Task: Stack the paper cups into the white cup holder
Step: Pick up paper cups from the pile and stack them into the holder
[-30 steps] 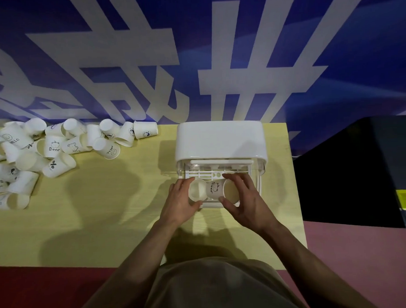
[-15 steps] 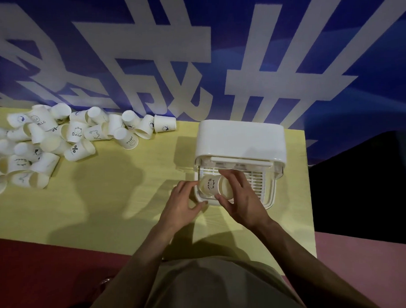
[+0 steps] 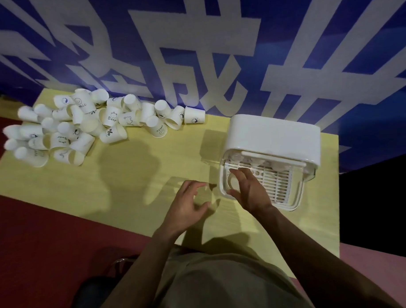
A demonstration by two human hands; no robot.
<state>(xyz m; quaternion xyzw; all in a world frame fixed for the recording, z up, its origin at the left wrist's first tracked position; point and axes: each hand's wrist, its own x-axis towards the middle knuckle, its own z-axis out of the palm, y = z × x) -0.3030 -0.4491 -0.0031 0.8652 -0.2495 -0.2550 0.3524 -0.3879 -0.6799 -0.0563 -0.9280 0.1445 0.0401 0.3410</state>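
The white cup holder (image 3: pixel 274 137) stands at the table's right end, its slatted tray (image 3: pixel 280 185) pulled out toward me. My right hand (image 3: pixel 248 190) reaches over the tray's near left corner, with thumb and fingers curved round a paper cup (image 3: pixel 233 182) that shows only as a pale round end. Under the lid, several cup shapes (image 3: pixel 255 160) show dimly. My left hand (image 3: pixel 187 201) hovers over the table just left of the tray, fingers loosely spread, holding nothing. A pile of loose printed paper cups (image 3: pixel 81 128) lies at the table's far left.
The yellow table (image 3: pixel 140 179) has bare surface between the pile and the holder. A blue wall banner with white characters (image 3: pixel 193 50) rises behind it. Red floor (image 3: pixel 51 239) lies at the left, and a dark object (image 3: pixel 378 205) stands to the right.
My left hand has let go of the cup and drawn back left off the tray. My right hand has brought the cup down into the tray's near left corner.
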